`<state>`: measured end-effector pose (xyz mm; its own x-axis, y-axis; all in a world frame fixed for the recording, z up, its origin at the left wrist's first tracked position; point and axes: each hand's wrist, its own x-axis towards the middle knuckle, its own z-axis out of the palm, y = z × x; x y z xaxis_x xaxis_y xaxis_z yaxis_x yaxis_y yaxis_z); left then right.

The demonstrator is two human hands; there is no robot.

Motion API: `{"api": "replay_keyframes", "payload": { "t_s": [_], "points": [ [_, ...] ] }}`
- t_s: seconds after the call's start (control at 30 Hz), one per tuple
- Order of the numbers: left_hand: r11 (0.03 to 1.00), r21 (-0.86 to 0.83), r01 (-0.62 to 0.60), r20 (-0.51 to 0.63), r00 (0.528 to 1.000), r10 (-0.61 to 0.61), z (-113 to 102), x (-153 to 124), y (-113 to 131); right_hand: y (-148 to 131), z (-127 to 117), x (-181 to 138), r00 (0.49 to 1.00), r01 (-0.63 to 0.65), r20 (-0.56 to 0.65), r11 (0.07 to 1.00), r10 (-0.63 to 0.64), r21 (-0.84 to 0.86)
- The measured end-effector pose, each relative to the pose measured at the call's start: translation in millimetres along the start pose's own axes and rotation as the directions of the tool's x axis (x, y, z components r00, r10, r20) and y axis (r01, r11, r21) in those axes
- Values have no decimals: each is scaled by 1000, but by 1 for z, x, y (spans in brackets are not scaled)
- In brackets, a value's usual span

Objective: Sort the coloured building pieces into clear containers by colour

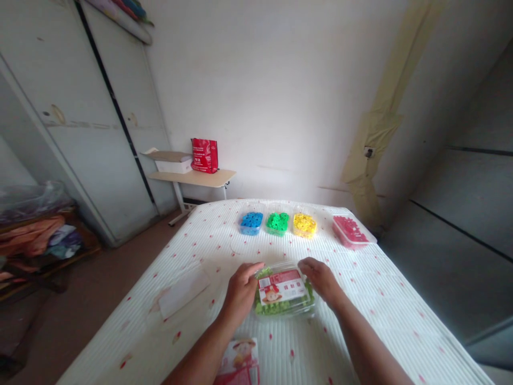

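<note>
A clear plastic box [285,294] with a red and white label on its lid holds light green pieces. It rests on the white mattress [360,321] in front of me. My left hand [241,289] grips the box's left side with curled fingers. My right hand [320,278] grips its right side at the far corner. Further away stand a blue-filled tub [251,222], a green-filled tub [278,223], a yellow-filled tub [304,225] and a red-filled tub [350,231].
A red and white packet [239,363] lies near the mattress's front edge under my left forearm. A flat white sheet [182,291] lies to the left. A small table [192,178] with a red bag [204,155] stands against the wall. A wardrobe and cluttered shelf stand left.
</note>
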<state>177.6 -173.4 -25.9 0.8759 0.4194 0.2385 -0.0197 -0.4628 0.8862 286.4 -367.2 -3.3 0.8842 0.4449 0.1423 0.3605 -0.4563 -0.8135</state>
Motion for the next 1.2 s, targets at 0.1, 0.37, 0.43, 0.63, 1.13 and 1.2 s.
{"api": "replay_keyframes", "payload": {
  "t_s": [0.1,0.37,0.43,0.63,1.13,1.2],
  "points": [
    [993,113,-34,-65,997,42,-2,-2,3,-10,-4,0,999,38,-15,999,-38,-13],
    [985,-173,-4,-110,994,-15,-14,-3,7,-29,-23,2,990,131,33,982,-137,134],
    [916,-383,118,-73,985,-158,-21,1,4,-26,-18,9,982,187,-1,980,-188,72],
    [395,-877,273,100,908,-407,-40,11,-13,-33,14,16,926,365,124,929,-356,-60],
    [349,-885,308,192,924,-329,-25,1,-12,-55,42,7,876,481,232,778,-422,-404],
    [355,-883,306,189,925,-329,-26,1,-12,-56,40,9,892,452,193,808,-409,-378]
  ]
}}
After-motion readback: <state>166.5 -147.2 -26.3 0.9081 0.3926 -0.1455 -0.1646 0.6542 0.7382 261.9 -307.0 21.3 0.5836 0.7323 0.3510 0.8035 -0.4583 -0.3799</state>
